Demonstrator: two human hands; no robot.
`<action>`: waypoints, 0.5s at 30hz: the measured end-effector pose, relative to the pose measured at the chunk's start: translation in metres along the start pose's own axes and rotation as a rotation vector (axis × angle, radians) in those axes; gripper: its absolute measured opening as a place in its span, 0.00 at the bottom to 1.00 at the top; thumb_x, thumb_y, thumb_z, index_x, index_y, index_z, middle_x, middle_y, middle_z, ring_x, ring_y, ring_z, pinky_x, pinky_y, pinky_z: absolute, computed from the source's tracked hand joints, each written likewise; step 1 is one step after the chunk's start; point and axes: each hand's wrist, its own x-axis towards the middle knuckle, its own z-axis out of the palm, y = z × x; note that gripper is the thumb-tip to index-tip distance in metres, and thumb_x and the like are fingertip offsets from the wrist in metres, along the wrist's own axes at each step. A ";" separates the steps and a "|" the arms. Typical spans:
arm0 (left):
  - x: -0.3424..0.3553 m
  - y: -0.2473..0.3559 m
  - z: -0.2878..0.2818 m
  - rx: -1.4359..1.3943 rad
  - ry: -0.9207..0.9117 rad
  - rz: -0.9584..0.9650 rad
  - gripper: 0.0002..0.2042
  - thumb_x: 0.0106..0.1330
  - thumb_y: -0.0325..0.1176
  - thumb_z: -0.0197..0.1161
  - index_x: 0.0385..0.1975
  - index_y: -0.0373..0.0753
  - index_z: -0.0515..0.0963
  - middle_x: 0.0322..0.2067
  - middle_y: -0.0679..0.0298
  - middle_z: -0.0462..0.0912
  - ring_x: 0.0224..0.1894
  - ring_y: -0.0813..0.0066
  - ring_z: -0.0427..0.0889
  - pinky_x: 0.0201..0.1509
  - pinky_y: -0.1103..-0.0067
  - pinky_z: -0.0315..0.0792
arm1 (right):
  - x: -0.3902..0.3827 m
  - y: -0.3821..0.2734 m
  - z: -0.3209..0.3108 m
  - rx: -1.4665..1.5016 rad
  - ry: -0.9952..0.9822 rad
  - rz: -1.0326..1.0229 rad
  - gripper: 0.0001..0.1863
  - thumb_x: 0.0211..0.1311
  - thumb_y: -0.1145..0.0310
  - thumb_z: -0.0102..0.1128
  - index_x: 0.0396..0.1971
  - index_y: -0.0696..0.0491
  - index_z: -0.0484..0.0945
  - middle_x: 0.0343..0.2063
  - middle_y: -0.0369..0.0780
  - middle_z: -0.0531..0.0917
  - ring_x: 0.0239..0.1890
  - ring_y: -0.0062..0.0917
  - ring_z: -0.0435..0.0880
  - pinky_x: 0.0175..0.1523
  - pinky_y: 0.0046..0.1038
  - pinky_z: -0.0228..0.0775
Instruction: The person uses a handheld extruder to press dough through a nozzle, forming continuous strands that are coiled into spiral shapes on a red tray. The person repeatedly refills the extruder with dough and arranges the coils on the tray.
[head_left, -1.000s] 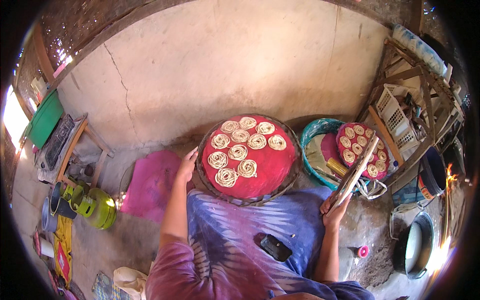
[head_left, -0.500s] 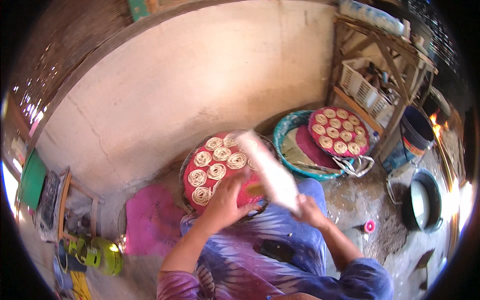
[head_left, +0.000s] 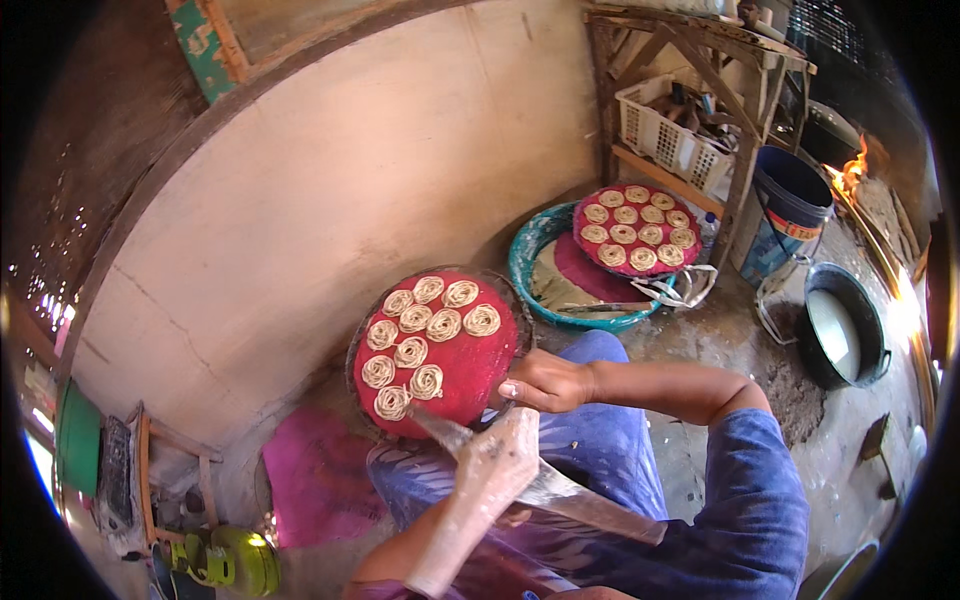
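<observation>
A pale wooden tool with branching arms (head_left: 495, 458) lies slantwise over my lap, one arm reaching over the near edge of a round red tray (head_left: 465, 385). My left hand (head_left: 515, 516) is mostly hidden behind the tool; a bit of its curled fingers shows beneath, gripping it. At the tool's upper end, by the tray's right edge, my right hand (head_left: 552, 381) is closed, with white smears on a fingertip. What it holds is hidden. Pale coiled noodle nests (head_left: 411, 352) lie on the tray's left and far parts; bare red surface shows at right.
Right of the tray, a teal basin (head_left: 530, 262) supports another red tray of nests (head_left: 640, 228). Beyond are a wooden shelf (head_left: 690, 170) with a white basket (head_left: 672, 138), a dark bucket (head_left: 795, 200), a tub (head_left: 842, 330) and an open fire (head_left: 850, 172). A green gas cylinder (head_left: 245, 560) stands left.
The wooden tool has swung from over the tray down across my lap. My left hand has left the tray and gone behind it; my right hand has moved up to its end. The view has shifted.
</observation>
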 end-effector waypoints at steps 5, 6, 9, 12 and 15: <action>-0.013 -0.010 0.050 1.305 0.068 0.226 0.14 0.67 0.38 0.57 0.47 0.38 0.76 0.40 0.58 0.80 0.41 0.65 0.80 0.48 0.70 0.76 | 0.050 -0.098 0.002 -0.014 0.161 -0.739 0.26 0.71 0.56 0.51 0.64 0.53 0.66 0.37 0.45 0.80 0.31 0.38 0.82 0.40 0.37 0.76; -0.016 -0.014 0.061 2.234 0.187 0.334 0.14 0.66 0.39 0.57 0.46 0.39 0.76 0.39 0.58 0.80 0.41 0.65 0.80 0.47 0.70 0.76 | 0.050 -0.114 -0.003 0.004 0.146 -0.744 0.26 0.69 0.60 0.54 0.63 0.53 0.66 0.37 0.45 0.79 0.33 0.38 0.82 0.41 0.37 0.76; -0.019 -0.030 0.086 3.011 0.459 0.425 0.13 0.65 0.39 0.57 0.44 0.39 0.77 0.37 0.58 0.80 0.39 0.67 0.80 0.46 0.70 0.76 | 0.056 -0.131 -0.018 -0.019 -0.034 -0.534 0.25 0.63 0.69 0.60 0.59 0.53 0.66 0.38 0.47 0.77 0.38 0.39 0.82 0.41 0.36 0.75; -0.022 -0.037 0.095 3.070 0.696 0.395 0.12 0.64 0.40 0.58 0.42 0.40 0.79 0.35 0.59 0.81 0.38 0.68 0.81 0.45 0.70 0.76 | 0.065 -0.117 -0.028 0.092 0.119 -0.223 0.23 0.59 0.76 0.59 0.53 0.52 0.63 0.34 0.49 0.76 0.37 0.42 0.83 0.38 0.38 0.74; -0.039 -0.023 0.089 3.164 0.893 0.662 0.12 0.63 0.40 0.59 0.39 0.41 0.80 0.34 0.60 0.81 0.36 0.69 0.82 0.44 0.71 0.76 | 0.065 -0.094 -0.055 0.109 0.446 0.003 0.20 0.60 0.82 0.51 0.52 0.53 0.64 0.32 0.46 0.76 0.32 0.32 0.81 0.37 0.34 0.73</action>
